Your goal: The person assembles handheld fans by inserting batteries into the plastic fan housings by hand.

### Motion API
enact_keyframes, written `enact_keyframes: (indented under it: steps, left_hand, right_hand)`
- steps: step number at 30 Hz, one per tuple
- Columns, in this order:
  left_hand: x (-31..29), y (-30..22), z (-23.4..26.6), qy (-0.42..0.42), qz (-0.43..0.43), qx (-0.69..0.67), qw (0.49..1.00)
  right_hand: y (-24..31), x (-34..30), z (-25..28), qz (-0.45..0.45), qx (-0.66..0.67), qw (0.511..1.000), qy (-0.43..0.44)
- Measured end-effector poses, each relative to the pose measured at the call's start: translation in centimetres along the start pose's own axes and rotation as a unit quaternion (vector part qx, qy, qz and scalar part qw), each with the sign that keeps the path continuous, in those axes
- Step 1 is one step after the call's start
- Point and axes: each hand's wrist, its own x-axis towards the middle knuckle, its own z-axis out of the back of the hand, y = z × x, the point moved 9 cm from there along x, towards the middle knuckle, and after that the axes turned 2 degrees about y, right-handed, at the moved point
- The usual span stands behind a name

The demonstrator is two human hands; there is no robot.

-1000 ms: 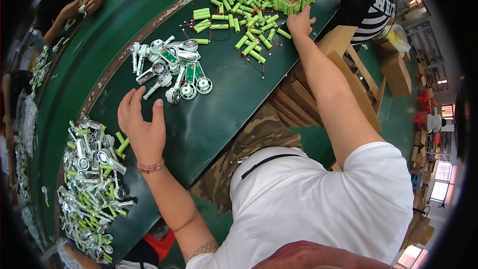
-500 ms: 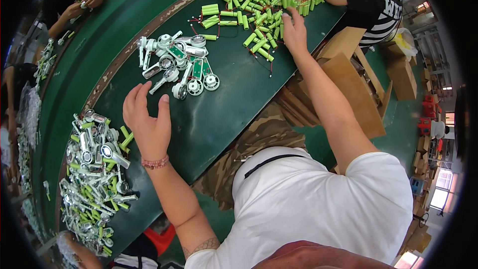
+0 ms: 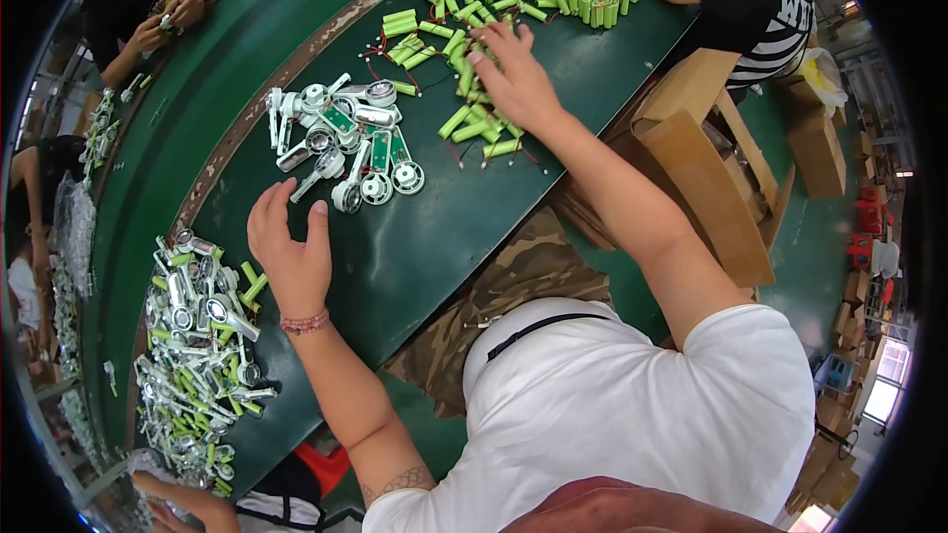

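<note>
My right hand (image 3: 518, 81) lies over a loose spread of light-green cylindrical batteries (image 3: 478, 124) with thin wires, its fingers stretched and apart. Some batteries under the palm and fingertips are hidden. My left hand (image 3: 290, 255), wearing a beaded bracelet, hovers with thumb and fingers apart and nothing between them. Just beyond its fingertips is a cluster of white plastic handheld-fan-like parts (image 3: 348, 199) with round silvery heads. Some of these parts show green circuit boards (image 3: 380, 151).
A dense heap of green batteries (image 3: 596, 2) stands at the far end of the dark green table (image 3: 434, 237). At left lies a heap of white parts mixed with batteries (image 3: 188, 375). Cardboard boxes (image 3: 691, 163) stand right of the table edge. Other people sit around the table.
My right hand has moved left, and the loose batteries near it have shifted left too, away from the dense heap. My left hand has stayed almost in place.
</note>
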Motion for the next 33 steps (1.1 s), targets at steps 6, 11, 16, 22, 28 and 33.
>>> enact_keyframes:
  steps: [6,11,16,22,28,33]
  left_hand:
    - [0.5,-0.8,1.5,-0.03,0.005,0.016,0.999]
    - [1.3,-3.2,1.8,-0.037,0.004,-0.011,0.999]
    - [1.5,-5.7,0.4,-0.025,-0.032,-0.064,0.997]
    - [1.2,-6.3,-1.6,-0.019,-0.066,-0.07,0.995]
    - [0.3,-5.5,-1.5,-0.023,-0.054,-0.086,0.995]
    - [-0.3,-9.1,-5.0,0.093,-0.14,-0.023,0.985]
  right_hand:
    - [-3.9,3.1,2.8,-0.039,-0.034,0.995,-0.088]
    - [-5.7,3.1,-1.1,-0.056,-0.082,0.995,0.028]
    - [-1.6,1.0,-2.8,-0.027,-0.037,0.999,0.021]
    - [-1.4,1.5,-1.4,-0.062,0.177,0.982,-0.006]
    - [0.3,-1.6,3.6,-0.001,0.271,0.962,0.033]
    - [9.1,-6.9,4.1,0.153,0.128,0.954,0.223]
